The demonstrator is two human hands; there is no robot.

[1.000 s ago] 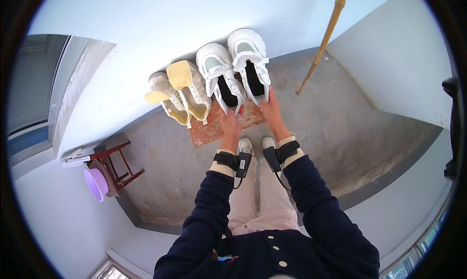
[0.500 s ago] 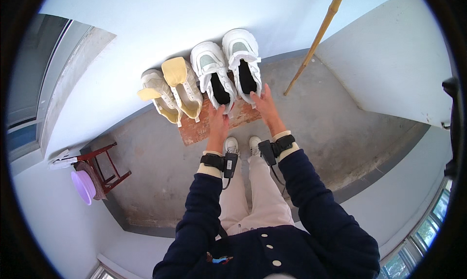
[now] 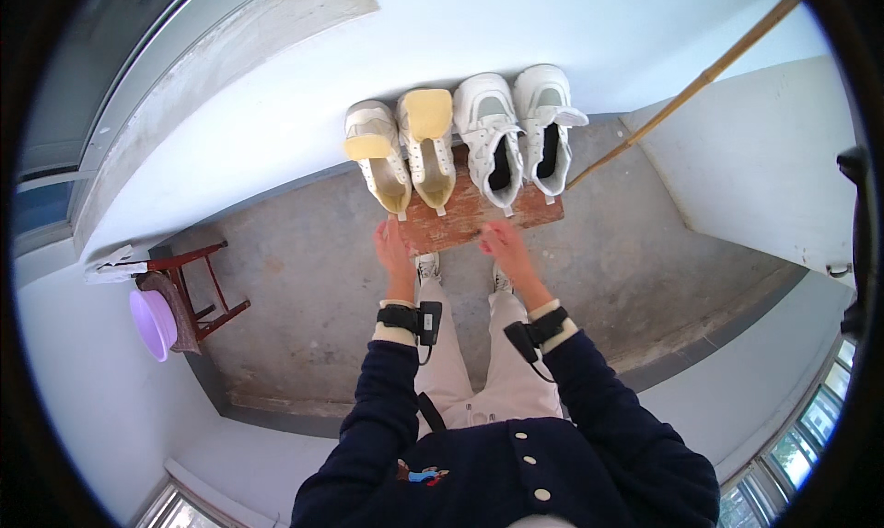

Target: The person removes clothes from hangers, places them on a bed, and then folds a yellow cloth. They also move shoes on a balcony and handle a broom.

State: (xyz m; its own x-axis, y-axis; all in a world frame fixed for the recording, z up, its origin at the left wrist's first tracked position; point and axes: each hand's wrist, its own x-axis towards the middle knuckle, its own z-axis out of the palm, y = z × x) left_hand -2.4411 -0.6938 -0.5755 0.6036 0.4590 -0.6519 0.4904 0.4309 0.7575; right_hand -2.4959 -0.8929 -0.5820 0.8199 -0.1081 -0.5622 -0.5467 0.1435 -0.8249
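Four shoes stand side by side against the wall on a worn reddish-brown board. On the left are a cream shoe (image 3: 368,132) and a second cream shoe (image 3: 431,160), their yellow tongues pulled out. To their right stand a white sneaker (image 3: 486,104) and another white sneaker (image 3: 543,95), with black insoles. My left hand (image 3: 394,254), empty and with loosely bent fingers, is just below the heel of the leftmost cream shoe. Near the board's front edge, my right hand (image 3: 508,252) hovers below the white sneakers, fingers apart and holding nothing.
The reddish-brown board (image 3: 451,232) lies before my feet. A bamboo pole (image 3: 681,95) leans at the right beside the shoes. Off to the left are a dark red wooden stool (image 3: 207,284) and a purple basin (image 3: 155,324). White walls enclose the grey floor (image 3: 304,316).
Both hands have let go of the white sneakers and drawn back toward me. My view has swung left, so shoes and board sit further right, and the shoes stand in a straighter row.
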